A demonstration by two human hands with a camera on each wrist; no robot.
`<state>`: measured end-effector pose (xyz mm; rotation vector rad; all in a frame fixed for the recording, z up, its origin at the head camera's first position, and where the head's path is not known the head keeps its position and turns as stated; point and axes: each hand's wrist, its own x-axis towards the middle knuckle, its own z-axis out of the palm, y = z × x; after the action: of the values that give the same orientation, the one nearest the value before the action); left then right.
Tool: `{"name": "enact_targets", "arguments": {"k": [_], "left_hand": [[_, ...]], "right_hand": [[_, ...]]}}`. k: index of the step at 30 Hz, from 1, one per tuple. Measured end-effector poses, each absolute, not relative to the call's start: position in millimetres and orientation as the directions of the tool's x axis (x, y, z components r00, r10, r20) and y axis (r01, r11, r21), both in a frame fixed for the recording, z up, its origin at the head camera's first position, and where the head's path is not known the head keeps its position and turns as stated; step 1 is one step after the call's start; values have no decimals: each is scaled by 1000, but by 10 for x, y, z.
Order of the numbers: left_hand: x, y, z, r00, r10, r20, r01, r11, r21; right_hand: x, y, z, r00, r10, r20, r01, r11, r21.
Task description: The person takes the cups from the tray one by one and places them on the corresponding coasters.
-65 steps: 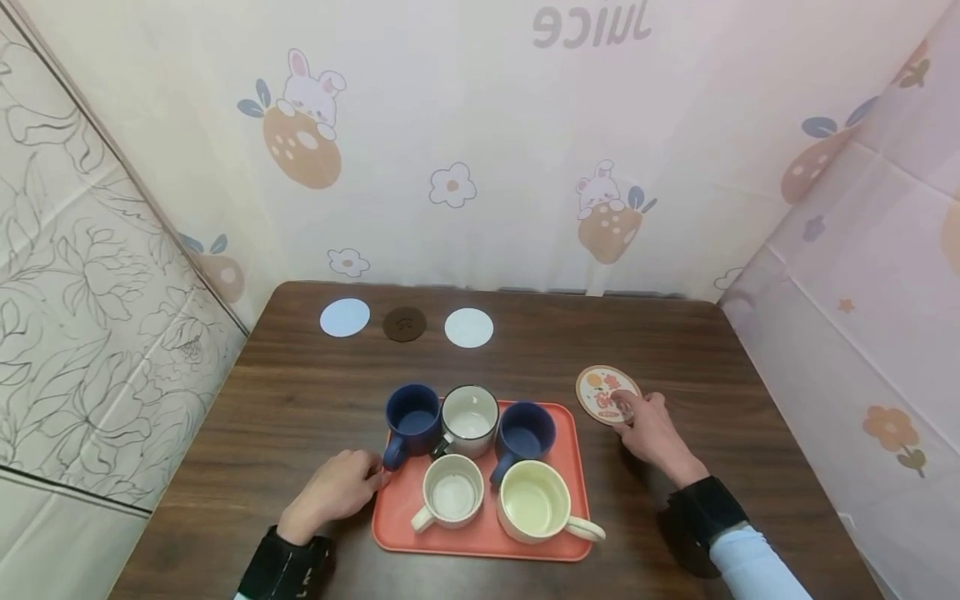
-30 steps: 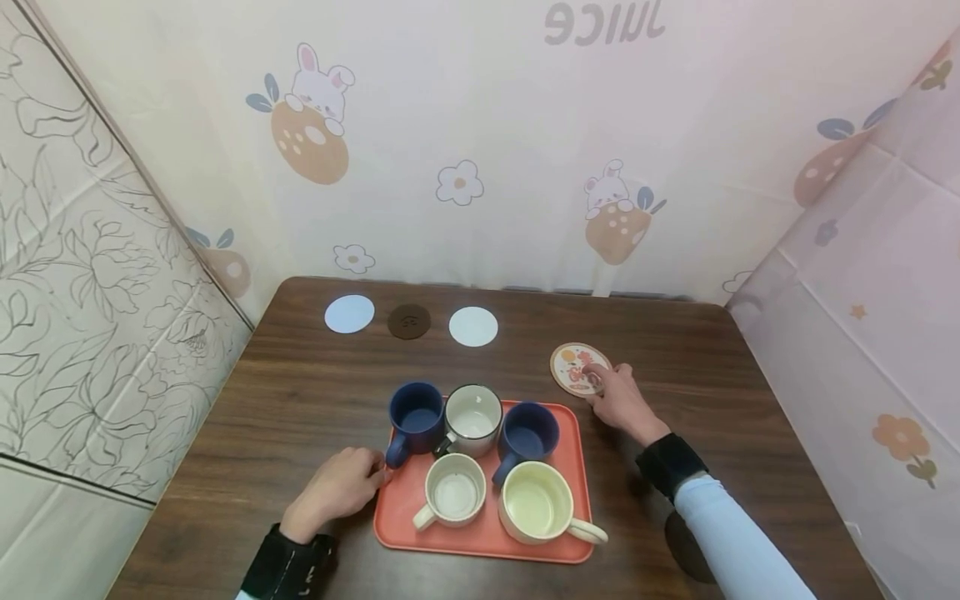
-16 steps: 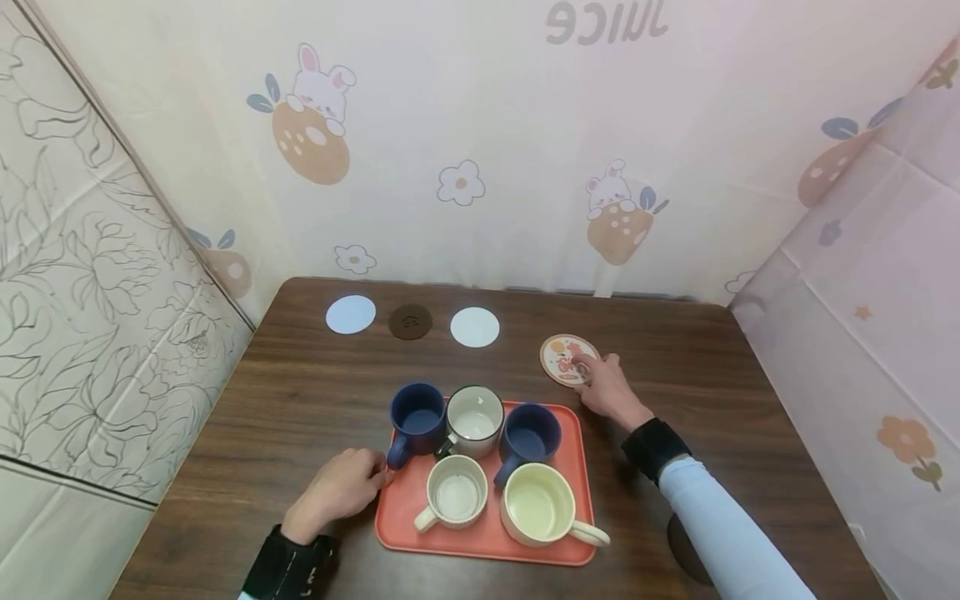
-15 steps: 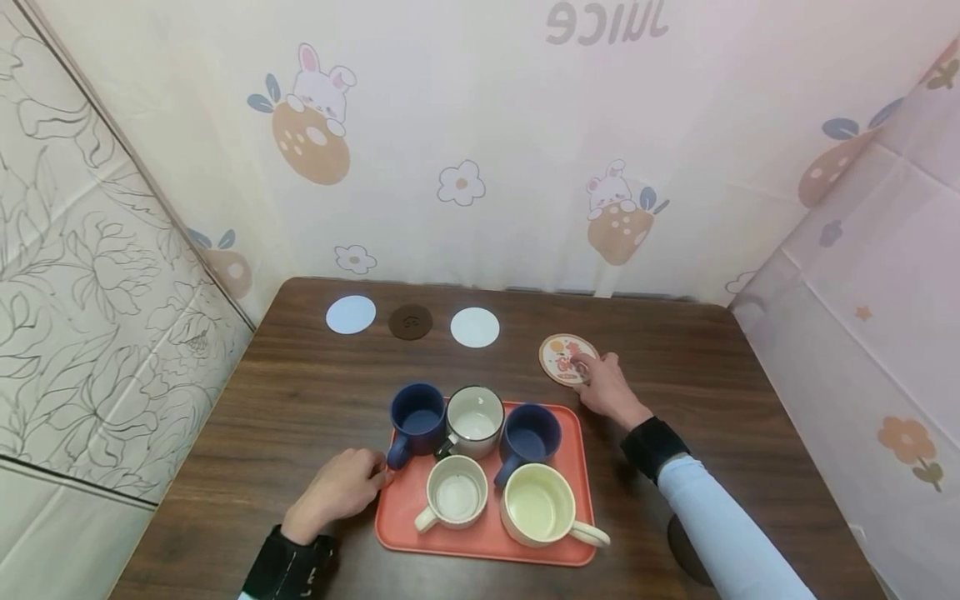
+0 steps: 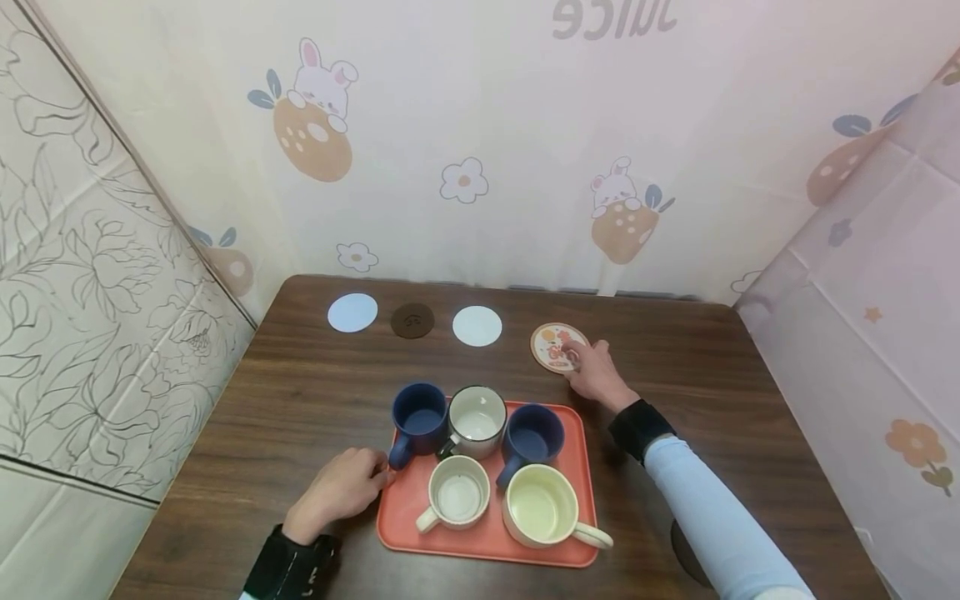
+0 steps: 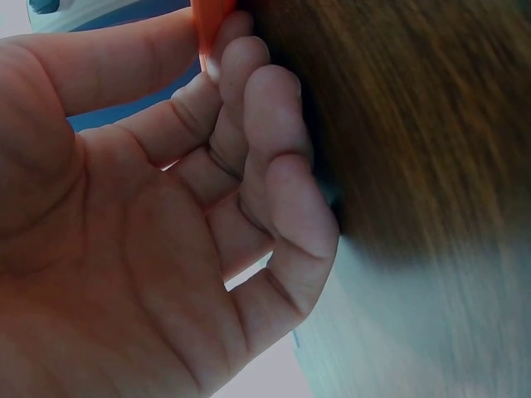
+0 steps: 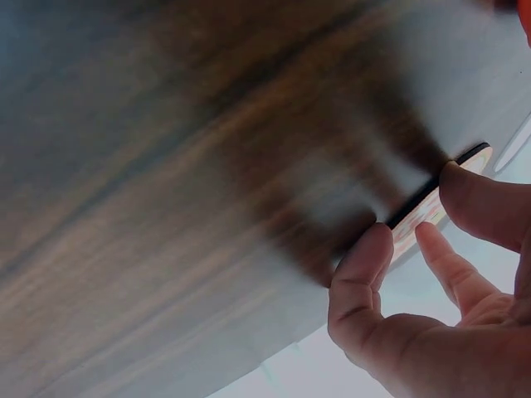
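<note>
In the head view my right hand holds a round printed coaster at its near right edge, close over the table. The right wrist view shows the thumb and a finger at the rim of this coaster, with another fingertip on its printed face. My left hand pinches the left edge of a coral-red tray; in the left wrist view the tray's edge sits between thumb and fingers. Two navy mugs, a white black-rimmed mug, a cream mug and a pale yellow mug stand on the tray.
Along the table's back lie a pale blue disc, a dark brown coaster and a white disc, in a row left of the held coaster. A dark round thing lies partly hidden under the right sleeve. Printed curtains hang behind the table.
My right hand has moved the printed coaster leftward and toward the back, close to the row of discs. The left hand, tray and mugs have stayed in place.
</note>
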<state>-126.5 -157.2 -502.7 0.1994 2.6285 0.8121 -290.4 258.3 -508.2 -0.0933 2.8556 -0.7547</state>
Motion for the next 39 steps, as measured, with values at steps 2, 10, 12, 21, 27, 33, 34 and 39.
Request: {"name": "enact_targets", "arguments": {"k": [2, 10, 12, 21, 27, 33, 34, 39], "left_hand": [[-1270, -1574, -5028, -918, 244, -313, 27, 824, 565], [-1293, -1568, -5034, -915, 249, -316, 29, 825, 564], [-1295, -1565, -5032, -915, 249, -319, 26, 823, 568], [-1277, -1566, -5050, -920, 241, -309, 20, 817, 576], [-1273, -1572, -5061, -920, 234, -314, 11, 817, 577], [-1272, -1578, -5062, -919, 240, -313, 18, 819, 574], [-1271, -1579, -5063, -918, 240, -314, 17, 817, 576], [-1266, -1580, -5057, -920, 243, -309, 18, 811, 585]], "right_hand": [[-2932, 2573, -5080, -980, -104, -170, -6, 867, -498], [-3030, 2550, -5074, -982, -98, -161, -4, 864, -503], [-3046, 2548, -5067, -982, -98, -163, -3, 865, -501], [-3103, 2519, -5043, -979, -66, -191, 39, 865, -501], [-3136, 2502, -5067, -981, -68, -183, 31, 872, -488], [-3173, 2488, -5079, -980, -64, -190, 38, 873, -486], [-3176, 2486, -5077, -980, -62, -190, 39, 872, -487], [-3187, 2488, -5075, -981, -70, -182, 29, 872, -489]]}}
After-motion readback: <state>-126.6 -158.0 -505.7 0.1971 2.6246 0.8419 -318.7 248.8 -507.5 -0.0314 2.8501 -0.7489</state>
